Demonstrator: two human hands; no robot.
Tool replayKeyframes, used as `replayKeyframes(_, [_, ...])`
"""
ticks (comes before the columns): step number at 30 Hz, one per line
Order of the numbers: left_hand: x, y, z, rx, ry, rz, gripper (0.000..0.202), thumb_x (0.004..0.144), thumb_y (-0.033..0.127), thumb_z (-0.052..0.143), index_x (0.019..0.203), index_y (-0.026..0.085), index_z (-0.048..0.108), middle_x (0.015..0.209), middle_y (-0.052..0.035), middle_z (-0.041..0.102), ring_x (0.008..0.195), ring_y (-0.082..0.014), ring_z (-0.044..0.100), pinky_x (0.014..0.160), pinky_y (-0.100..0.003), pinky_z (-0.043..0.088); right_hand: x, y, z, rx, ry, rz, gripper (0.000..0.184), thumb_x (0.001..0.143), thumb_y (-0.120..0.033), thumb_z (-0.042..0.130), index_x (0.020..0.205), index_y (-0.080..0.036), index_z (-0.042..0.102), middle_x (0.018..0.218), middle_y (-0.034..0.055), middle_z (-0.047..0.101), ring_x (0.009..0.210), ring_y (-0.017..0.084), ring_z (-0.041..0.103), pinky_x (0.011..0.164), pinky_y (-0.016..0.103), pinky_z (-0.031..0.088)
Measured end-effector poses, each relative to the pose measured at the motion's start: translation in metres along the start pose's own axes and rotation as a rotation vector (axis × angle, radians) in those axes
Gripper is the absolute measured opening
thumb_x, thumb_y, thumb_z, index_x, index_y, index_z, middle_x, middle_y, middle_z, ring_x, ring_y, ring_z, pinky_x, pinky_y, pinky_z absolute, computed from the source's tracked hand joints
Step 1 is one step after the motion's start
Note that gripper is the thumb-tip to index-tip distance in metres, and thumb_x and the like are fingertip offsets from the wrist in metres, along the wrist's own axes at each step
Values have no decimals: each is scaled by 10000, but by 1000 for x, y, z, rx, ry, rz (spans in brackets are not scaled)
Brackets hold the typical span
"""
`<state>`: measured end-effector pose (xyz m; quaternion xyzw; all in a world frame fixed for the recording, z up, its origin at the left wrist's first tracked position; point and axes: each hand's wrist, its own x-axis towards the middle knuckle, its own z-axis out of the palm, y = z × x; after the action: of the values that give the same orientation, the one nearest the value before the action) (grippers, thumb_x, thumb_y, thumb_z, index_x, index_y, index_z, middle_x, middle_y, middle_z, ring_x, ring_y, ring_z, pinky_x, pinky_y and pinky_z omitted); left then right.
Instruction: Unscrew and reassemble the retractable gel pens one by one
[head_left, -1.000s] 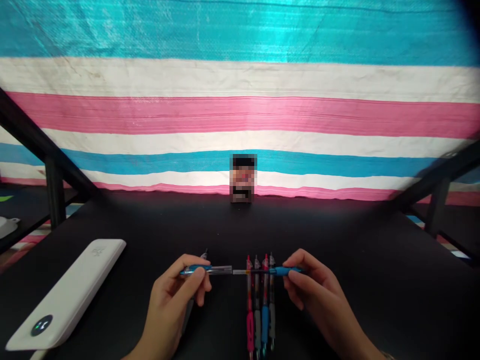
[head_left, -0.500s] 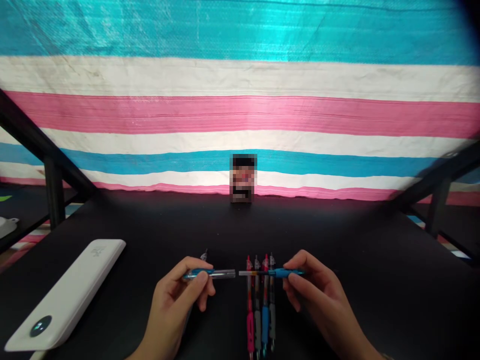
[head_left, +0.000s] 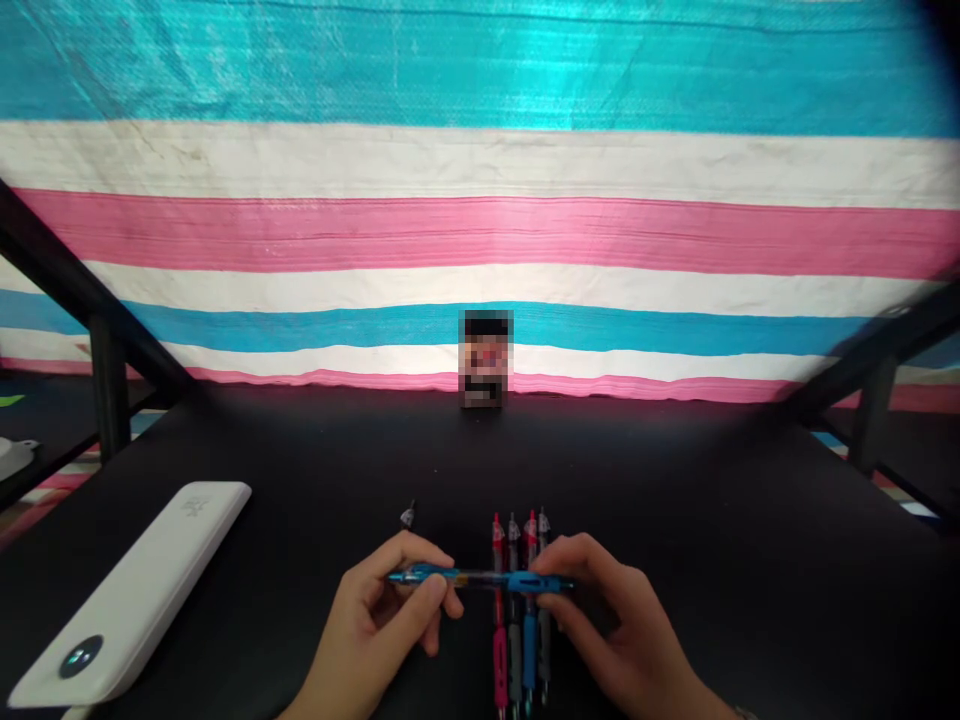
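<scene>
Toward the tabletop's (head_left: 675, 480) front edge, the left hand (head_left: 390, 610) pinches one end of a blue pen (head_left: 487, 579) and the right hand (head_left: 615, 612) grips the other. Split in two a moment ago, the pen now forms one line, apparently fitted together. Four pens (head_left: 514, 650) lie beneath; a white power bank (head_left: 157, 590) lies near the left edge.

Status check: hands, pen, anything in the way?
Left hand, right hand: both gripping pen. It's crosswise, seemingly fitted together. Four pens beneath, seemingly not blocking.
</scene>
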<state>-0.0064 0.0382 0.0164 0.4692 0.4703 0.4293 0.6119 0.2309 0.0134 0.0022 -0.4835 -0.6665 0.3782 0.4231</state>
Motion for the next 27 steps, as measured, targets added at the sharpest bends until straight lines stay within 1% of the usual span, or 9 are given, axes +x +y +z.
replayKeyframes(2, [0, 0, 1, 10, -10, -4, 312, 828, 482, 762, 853, 173, 724, 660, -23, 734, 491, -99, 549, 542, -224, 432, 1, 1, 0, -57, 11, -107, 55, 959, -188, 591, 962, -211, 641, 841, 36, 700, 756, 185, 691, 708, 279, 555])
replayKeyframes(4, [0, -1, 1, 24, -19, -2, 303, 833, 474, 760, 849, 174, 720, 658, -21, 735, 489, -97, 548, 540, -221, 429, 4, 0, -2, -129, 29, -159, 66, 975, -230, 589, 939, -206, 639, 806, 30, 693, 702, 174, 681, 662, 259, 542])
replayKeyframes(9, [-1, -4, 0, 19, -51, 2, 309, 826, 480, 766, 853, 176, 719, 659, -29, 738, 483, -105, 558, 529, -226, 433, 8, -6, -6, -249, 5, -211, 385, 1059, -348, 462, 720, -212, 586, 606, -17, 552, 535, 138, 554, 521, 235, 433])
replayKeyframes(11, [-1, -4, -1, 8, -43, 5, 309, 827, 482, 766, 857, 178, 722, 657, -24, 738, 483, -99, 560, 539, -223, 436, 7, -5, -6, -250, -6, -215, 327, 1058, -350, 475, 803, -223, 634, 645, -12, 587, 584, 149, 587, 562, 234, 462])
replayKeyframes(13, [1, -3, -2, 4, -12, 8, 307, 829, 483, 766, 853, 180, 726, 656, -15, 733, 483, -91, 555, 544, -217, 430, 4, -2, -4, -238, -9, -198, 142, 1036, -311, 525, 1081, -255, 647, 835, 15, 676, 707, 169, 650, 651, 243, 512])
replayKeyframes(15, [3, -2, -3, -4, 19, 11, 309, 829, 485, 766, 848, 179, 727, 657, -10, 727, 487, -87, 550, 545, -213, 419, 3, 1, -1, -214, -9, -179, 251, 1017, -234, 523, 1263, -279, 544, 978, 35, 682, 788, 181, 667, 685, 251, 531])
replayKeyframes(19, [5, -1, -4, -17, 26, 3, 315, 826, 483, 770, 849, 170, 732, 658, -16, 725, 492, -91, 542, 548, -220, 405, 3, 3, 1, -176, -25, -150, 158, 1015, -151, 414, 1040, -261, 524, 821, 0, 599, 684, 169, 606, 619, 256, 498])
replayKeyframes(24, [3, -2, -3, -24, 15, -2, 329, 816, 495, 776, 842, 169, 733, 647, -16, 719, 488, -96, 541, 544, -226, 400, 7, -2, -4, -246, -30, -179, 238, 1044, -253, 434, 853, -237, 575, 745, -3, 553, 619, 160, 564, 567, 258, 456])
replayKeyframes(27, [4, -2, -3, -26, 25, -3, 331, 816, 497, 776, 846, 170, 733, 650, -16, 722, 487, -98, 543, 543, -228, 397, 5, 3, -3, -249, -13, -177, 103, 1011, -247, 536, 1090, -257, 600, 813, 0, 620, 642, 161, 607, 584, 249, 492])
